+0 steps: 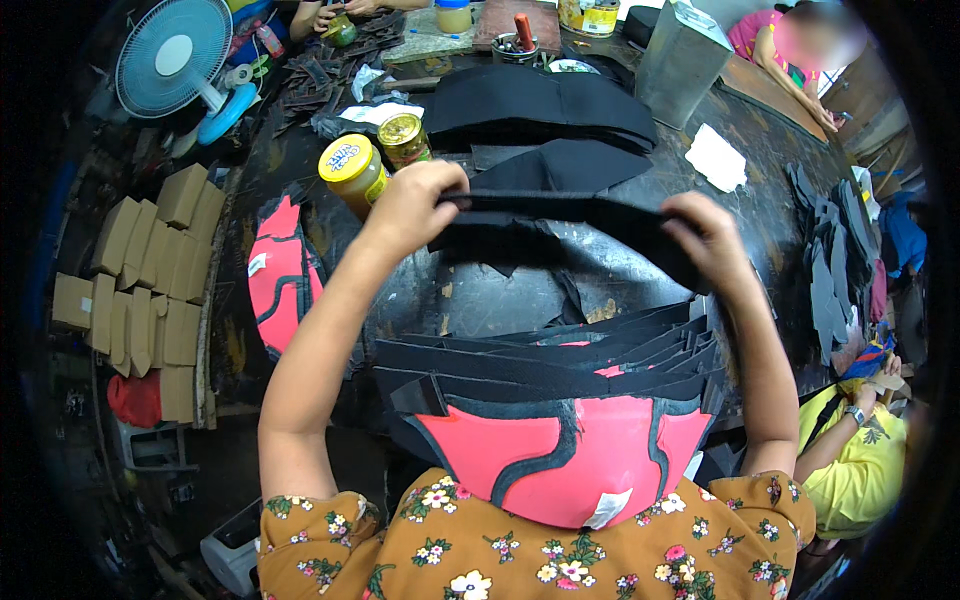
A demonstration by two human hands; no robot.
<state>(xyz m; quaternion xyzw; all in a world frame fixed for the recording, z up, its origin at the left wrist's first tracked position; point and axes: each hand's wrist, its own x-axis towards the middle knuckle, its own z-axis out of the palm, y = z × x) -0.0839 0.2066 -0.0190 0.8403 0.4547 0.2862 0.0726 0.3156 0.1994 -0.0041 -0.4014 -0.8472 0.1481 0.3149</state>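
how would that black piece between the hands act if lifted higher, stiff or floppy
The black piece is probably semi-stiff: it spans from the left hand without drooping mid-span, yet curves down toward the right hand. It seems light for its size, given its thin-looking edge.

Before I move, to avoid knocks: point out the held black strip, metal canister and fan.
Black strip (570, 207): head view, middle of its length.
Metal canister (681, 68): head view, side wall.
Fan (174, 57): head view, centre hub.
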